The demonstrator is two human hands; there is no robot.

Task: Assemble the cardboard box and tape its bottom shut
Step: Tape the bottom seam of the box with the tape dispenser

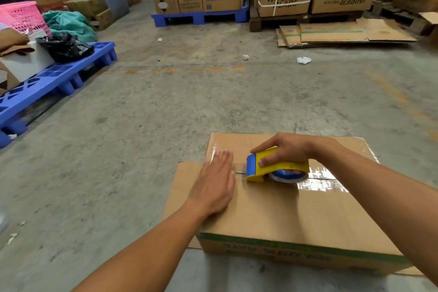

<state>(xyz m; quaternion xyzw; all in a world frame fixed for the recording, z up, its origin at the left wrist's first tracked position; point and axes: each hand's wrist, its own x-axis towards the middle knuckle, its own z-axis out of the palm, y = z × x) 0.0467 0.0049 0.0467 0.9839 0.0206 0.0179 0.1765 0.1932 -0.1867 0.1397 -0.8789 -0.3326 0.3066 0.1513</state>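
Cardboard box (284, 208) sits on the floor at 5 o'clock, bottom up. Our right hand (286, 149) grips the tape dispenser (272, 166) on the seam; left hand (213, 185) lies flat, fingers straight. We should keep steady pressure and run tape past the 9 o'clock edge.

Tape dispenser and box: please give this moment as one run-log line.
right hand grips tape dispenser on seam | left hand flat on cardboard box | clear tape laid behind dispenser

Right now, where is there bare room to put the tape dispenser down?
The near half of the cardboard box top, between the taped seam and the front edge, is bare. So is the concrete floor left of it. The seam is crowded: left hand flat, right hand gripping the tape dispenser.
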